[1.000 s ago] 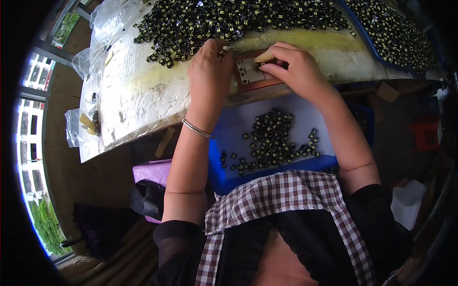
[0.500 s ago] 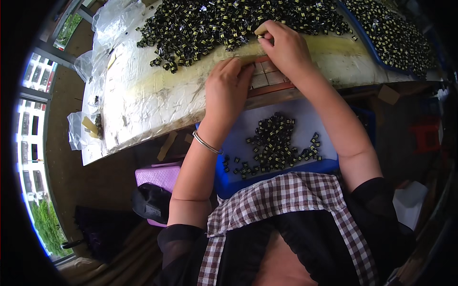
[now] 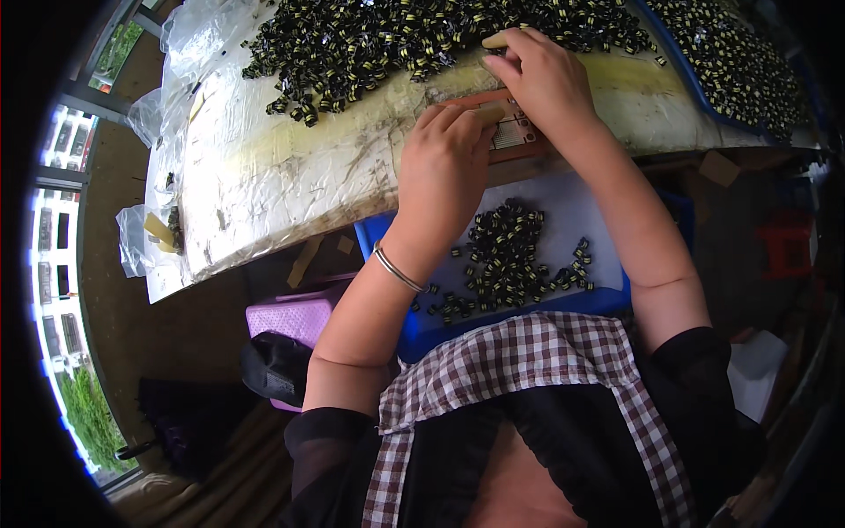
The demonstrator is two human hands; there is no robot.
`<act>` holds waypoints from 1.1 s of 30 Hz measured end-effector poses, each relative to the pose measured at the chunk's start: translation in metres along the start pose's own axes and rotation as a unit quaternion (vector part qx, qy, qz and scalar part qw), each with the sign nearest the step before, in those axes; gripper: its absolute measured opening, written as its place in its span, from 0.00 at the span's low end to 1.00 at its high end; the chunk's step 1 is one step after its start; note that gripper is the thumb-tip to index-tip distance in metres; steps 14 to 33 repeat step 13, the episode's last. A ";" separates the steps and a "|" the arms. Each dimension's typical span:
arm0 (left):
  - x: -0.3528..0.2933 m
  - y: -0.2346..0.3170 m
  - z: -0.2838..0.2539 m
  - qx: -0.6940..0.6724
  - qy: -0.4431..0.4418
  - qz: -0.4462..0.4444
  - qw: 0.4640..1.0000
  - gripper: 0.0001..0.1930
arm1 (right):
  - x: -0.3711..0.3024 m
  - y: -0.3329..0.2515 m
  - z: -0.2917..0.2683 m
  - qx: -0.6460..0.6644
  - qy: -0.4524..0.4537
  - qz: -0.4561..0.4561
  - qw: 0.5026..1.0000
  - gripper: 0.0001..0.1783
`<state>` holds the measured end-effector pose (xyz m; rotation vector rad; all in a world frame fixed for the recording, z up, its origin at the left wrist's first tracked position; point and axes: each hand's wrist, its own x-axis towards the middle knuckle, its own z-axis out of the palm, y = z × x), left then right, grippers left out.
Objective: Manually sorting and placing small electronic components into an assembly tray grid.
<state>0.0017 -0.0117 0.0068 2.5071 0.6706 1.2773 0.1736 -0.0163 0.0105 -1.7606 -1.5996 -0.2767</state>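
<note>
A small reddish-brown jig point(image 3: 519, 148) with a pale ribbed metal middle lies at the table's near edge. My left hand point(image 3: 444, 163) bends over its left side, finger and thumb close together at the plate; whatever they pinch is hidden. A tan cover sits on that fingertip. Beyond the jig's right end, my right hand point(image 3: 553, 86) is at the near edge of a heap of small black parts with yellow bands point(image 3: 378, 48). Its thumb and tan-covered forefinger stand apart, with nothing visible between them.
Below the table edge, a blue tray point(image 3: 422, 339) holds more banded parts point(image 3: 510, 255). Another blue-rimmed tray point(image 3: 678, 79) full of small parts stands at the far right. Clear plastic bags point(image 3: 198, 40) lie far left. A pink basket point(image 3: 286, 321) and black cap point(image 3: 275, 365) are lower left.
My left hand has moved right over the jig, covering its left part. My right hand has shifted slightly right and away, and its thumb and forefinger have spread.
</note>
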 end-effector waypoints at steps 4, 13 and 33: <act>-0.003 0.001 0.002 0.006 0.008 0.002 1.000 0.06 | -0.001 -0.001 0.003 -0.045 0.032 -0.007 0.998 0.09; 0.000 0.005 -0.015 -0.086 -0.064 -0.162 0.981 0.06 | -0.007 -0.005 -0.005 0.074 -0.043 -0.004 0.996 0.18; 0.000 0.005 -0.015 -0.086 -0.064 -0.162 0.981 0.06 | -0.007 -0.005 -0.005 0.074 -0.043 -0.004 0.996 0.18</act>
